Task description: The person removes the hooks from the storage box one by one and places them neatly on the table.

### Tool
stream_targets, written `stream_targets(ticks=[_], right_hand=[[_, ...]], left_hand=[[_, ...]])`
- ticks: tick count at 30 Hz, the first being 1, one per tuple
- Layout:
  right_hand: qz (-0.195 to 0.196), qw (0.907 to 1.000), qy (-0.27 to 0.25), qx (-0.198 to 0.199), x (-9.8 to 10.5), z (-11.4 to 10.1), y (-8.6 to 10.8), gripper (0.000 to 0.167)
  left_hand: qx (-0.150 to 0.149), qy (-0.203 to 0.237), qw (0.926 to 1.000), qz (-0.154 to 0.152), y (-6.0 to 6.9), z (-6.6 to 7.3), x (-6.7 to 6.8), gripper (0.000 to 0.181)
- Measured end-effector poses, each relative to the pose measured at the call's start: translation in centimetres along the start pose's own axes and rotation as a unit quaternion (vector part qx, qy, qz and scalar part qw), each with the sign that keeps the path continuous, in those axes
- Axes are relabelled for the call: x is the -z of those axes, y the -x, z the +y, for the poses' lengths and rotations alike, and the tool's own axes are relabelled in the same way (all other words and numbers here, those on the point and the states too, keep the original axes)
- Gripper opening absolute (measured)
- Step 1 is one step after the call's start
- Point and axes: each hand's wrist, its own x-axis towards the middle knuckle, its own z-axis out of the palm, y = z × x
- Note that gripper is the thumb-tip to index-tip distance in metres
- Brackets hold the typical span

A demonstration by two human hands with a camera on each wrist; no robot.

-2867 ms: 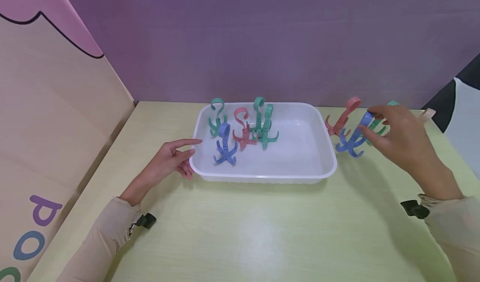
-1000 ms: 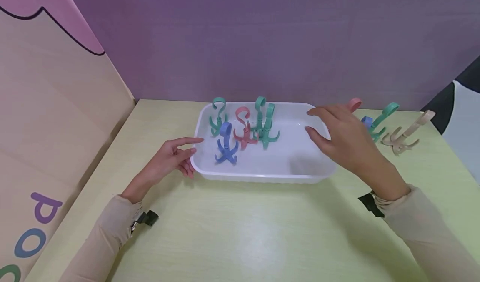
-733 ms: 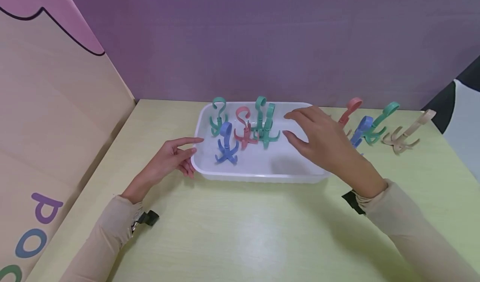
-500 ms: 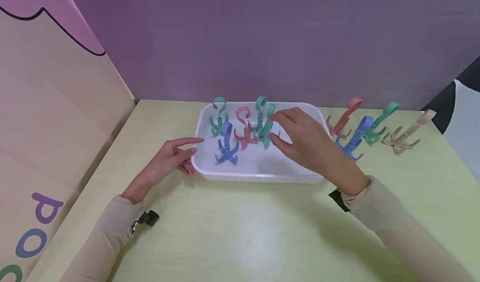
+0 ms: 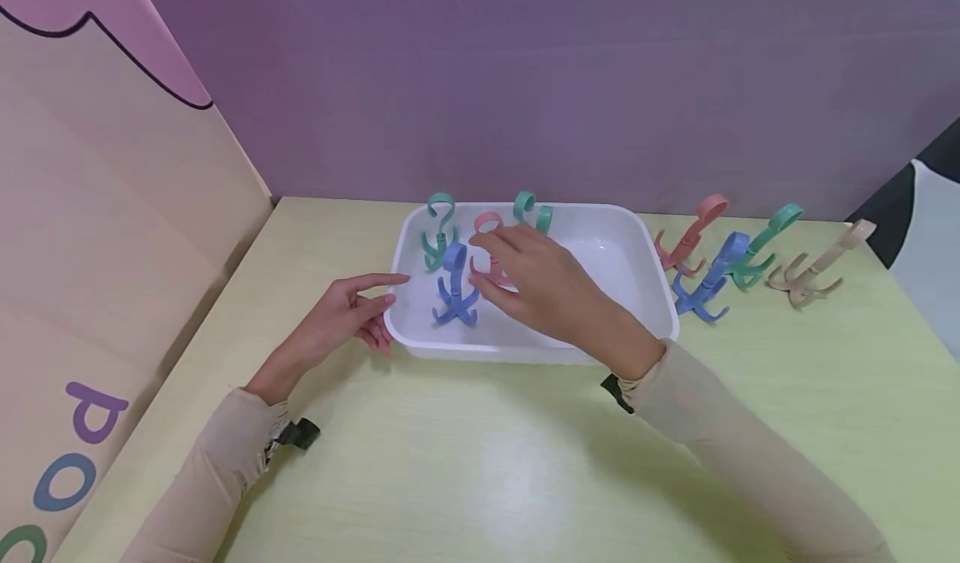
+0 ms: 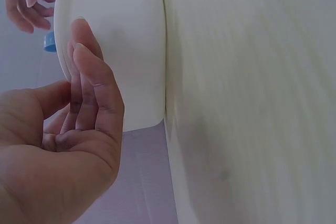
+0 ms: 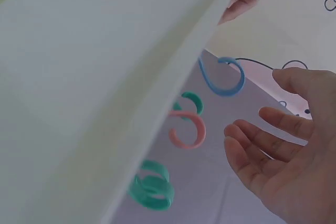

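My left hand [image 5: 341,317] holds the left rim of a white plastic tray [image 5: 525,351], its thumb at the edge; the left wrist view shows its fingers along the outer wall. My right hand [image 5: 551,284] hovers over the tray, thumb and fingers parted just right of a blue multi-prong hanging hook [image 5: 454,292], with nothing between them. In the right wrist view that blue hook's curl [image 7: 231,80] stands apart from the fingers. Also in the tray are a green hook [image 5: 437,238] at the left, a pink hook [image 5: 487,221], and two green hooks [image 5: 525,205], partly hidden by my right hand.
Right of the tray on the pale wooden table [image 5: 450,463] stand a pink hook [image 5: 693,234], a blue hook [image 5: 712,276], a green hook [image 5: 761,246] and a beige hook [image 5: 817,267]. A purple panel [image 5: 525,88] closes off the back; a printed panel [image 5: 112,213] stands at left.
My right hand let go of the blue hook right of the tray, which stays there, and moved left across the tray to the blue hook inside. My left hand stayed at the rim.
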Motion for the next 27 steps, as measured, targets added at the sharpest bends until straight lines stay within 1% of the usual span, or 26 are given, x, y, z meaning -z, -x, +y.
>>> stream_targets(ticks=[6,9,12,15,19,22,27], right_hand=[[-0.06,0.9976,0.024,-0.026,-1.6,-0.8,-1.3,0.053],[-0.078,0.9954,0.037,-0.042,-2.5,-1.2,-1.8,0.057],[-0.077,0.9945,0.05,-0.051,-3.2,-1.5,-2.2,0.057],[-0.073,0.9944,0.052,-0.056,-3.6,-1.7,-2.5,0.053],[-0.085,0.9941,0.031,-0.059,-3.9,-1.8,-2.8,0.041],[-0.096,0.9934,0.014,-0.061,-4.0,-1.7,-2.8,0.036],[-0.087,0.9945,-0.011,-0.057,-4.0,-1.5,-2.6,0.038]], left_hand=[[-0.005,-0.007,1.0,0.0,0.0,0.1,0.0,0.044],[-0.005,-0.009,0.9999,-0.001,0.0,0.1,0.1,0.044],[-0.005,-0.008,1.0,-0.003,0.1,0.0,0.1,0.045],[-0.004,-0.004,1.0,-0.002,0.1,-0.1,0.1,0.045],[-0.002,0.001,1.0,-0.003,0.1,-0.1,0.1,0.045],[-0.003,0.002,1.0,-0.007,0.1,-0.1,0.1,0.045],[-0.004,0.004,1.0,-0.004,0.1,-0.1,0.1,0.045]])
